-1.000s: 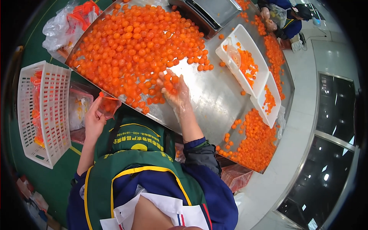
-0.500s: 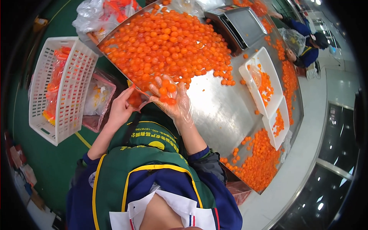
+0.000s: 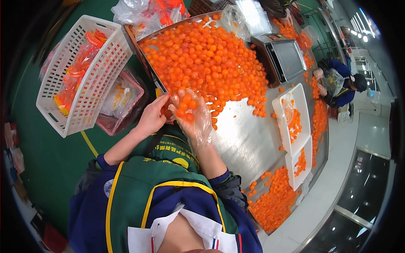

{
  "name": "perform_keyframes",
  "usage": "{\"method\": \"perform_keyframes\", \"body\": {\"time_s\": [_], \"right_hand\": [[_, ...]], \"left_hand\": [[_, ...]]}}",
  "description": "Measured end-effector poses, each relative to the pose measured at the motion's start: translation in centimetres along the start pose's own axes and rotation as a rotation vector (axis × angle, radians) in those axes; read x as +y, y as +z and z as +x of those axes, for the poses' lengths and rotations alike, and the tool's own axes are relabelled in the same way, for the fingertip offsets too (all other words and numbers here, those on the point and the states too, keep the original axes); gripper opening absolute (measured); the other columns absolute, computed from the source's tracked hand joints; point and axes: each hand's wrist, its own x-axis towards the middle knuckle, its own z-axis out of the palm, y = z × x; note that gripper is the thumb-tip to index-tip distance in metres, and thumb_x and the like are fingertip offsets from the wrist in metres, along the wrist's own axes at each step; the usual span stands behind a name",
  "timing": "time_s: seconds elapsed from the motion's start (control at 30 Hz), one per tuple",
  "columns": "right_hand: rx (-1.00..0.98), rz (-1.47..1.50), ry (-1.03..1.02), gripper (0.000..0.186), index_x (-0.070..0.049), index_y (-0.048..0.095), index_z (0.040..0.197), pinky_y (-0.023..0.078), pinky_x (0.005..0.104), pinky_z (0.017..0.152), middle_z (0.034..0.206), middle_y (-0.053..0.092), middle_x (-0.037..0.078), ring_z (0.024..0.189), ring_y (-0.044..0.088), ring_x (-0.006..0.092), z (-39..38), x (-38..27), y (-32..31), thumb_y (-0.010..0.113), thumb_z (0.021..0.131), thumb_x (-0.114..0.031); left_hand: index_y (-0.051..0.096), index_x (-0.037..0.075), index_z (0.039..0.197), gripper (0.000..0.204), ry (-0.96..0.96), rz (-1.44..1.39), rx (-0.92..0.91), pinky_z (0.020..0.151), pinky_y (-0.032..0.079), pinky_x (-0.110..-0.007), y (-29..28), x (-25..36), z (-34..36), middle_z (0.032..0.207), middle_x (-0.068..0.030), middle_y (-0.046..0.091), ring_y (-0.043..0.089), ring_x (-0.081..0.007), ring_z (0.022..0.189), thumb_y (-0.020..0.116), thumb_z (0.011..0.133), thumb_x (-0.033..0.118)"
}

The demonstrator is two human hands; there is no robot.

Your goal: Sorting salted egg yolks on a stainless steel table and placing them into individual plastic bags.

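Right hand: the person's right hand [image 3: 195,123], in a clear thin glove [image 3: 202,133], is turned palm up and cupped around several orange balls [image 3: 185,108], with the fingers loosely curled.
Left hand: the bare left hand [image 3: 152,118] pinches the edge of a small reddish plastic bag [image 3: 167,111], partly hidden between the two hands, just beside the right thumb.
Orange balls: besides the handful, a large heap [image 3: 206,63] covers the far left of a metal table [image 3: 240,130], starting right beyond the hands; a second heap [image 3: 272,202] lies at the table's near right corner.
White trays: two sit end to end on the table's right side, an upper tray [image 3: 278,122] and a lower tray [image 3: 291,173], both with orange balls inside.
Scale: a boxy scale with a flat metal top [image 3: 291,59] stands beyond the heap.
White basket: on the left, a slatted plastic basket [image 3: 101,84] tilts in view, holding orange-red bags [image 3: 78,74].
Red crate: just beside the basket, a crate [image 3: 133,110] holds clear plastic [image 3: 116,99].
Co-worker: at upper right, a person in a dark cap [image 3: 359,82] handles a clear bag [image 3: 334,82].
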Motion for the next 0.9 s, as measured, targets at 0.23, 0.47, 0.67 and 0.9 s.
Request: {"method": "perform_keyframes", "body": {"time_s": [0.23,0.47,0.67,0.9], "right_hand": [[0.059,-0.145,0.057,0.045,0.003,0.046,0.13,0.047,0.0479,0.101,0.129,0.055,0.023,0.122,0.054,0.0393,-0.7,0.9,0.7,0.039,0.106,-0.035],[0.141,-0.482,0.065,0.039,0.004,0.052,0.127,0.05,0.0431,0.095,0.125,0.057,0.02,0.111,0.058,0.0319,-0.9,1.0,1.6,0.044,0.104,-0.027],[0.187,-0.573,0.075,0.042,0.004,0.052,0.13,0.048,0.0441,0.099,0.127,0.057,0.021,0.111,0.058,0.0334,-2.5,-0.9,2.4,0.052,0.101,-0.026],[0.045,-0.447,-0.167,0.037,0.005,0.057,0.125,0.046,0.0455,0.104,0.129,0.058,0.022,0.121,0.056,0.0345,-4.4,-6.5,1.8,0.053,0.101,-0.023]], "left_hand": [[0.047,-0.006,0.137,0.067,-0.073,-0.159,-0.04,0.104,0.045,-0.038,-0.9,1.9,0.2,0.142,-0.0205,0.05,0.052,-0.0359,0.128,0.053,0.07,-0.01],[0.047,-0.005,0.137,0.068,0.023,-0.041,0.006,0.104,0.045,-0.037,0.5,0.0,-0.7,0.142,-0.0202,0.05,0.05,-0.0354,0.13,0.05,0.07,-0.012],[0.049,-0.001,0.139,0.069,-0.007,-0.022,0.041,0.093,0.051,-0.036,-1.1,-0.5,-1.0,0.142,-0.0182,0.051,0.058,-0.0344,0.119,0.049,0.071,-0.013],[0.063,-0.003,0.121,0.046,-0.159,-0.16,0.194,0.068,0.053,-0.024,-5.0,-1.3,-2.2,0.116,-0.0131,0.068,0.068,-0.0138,0.08,0.052,0.078,-0.013]]}}
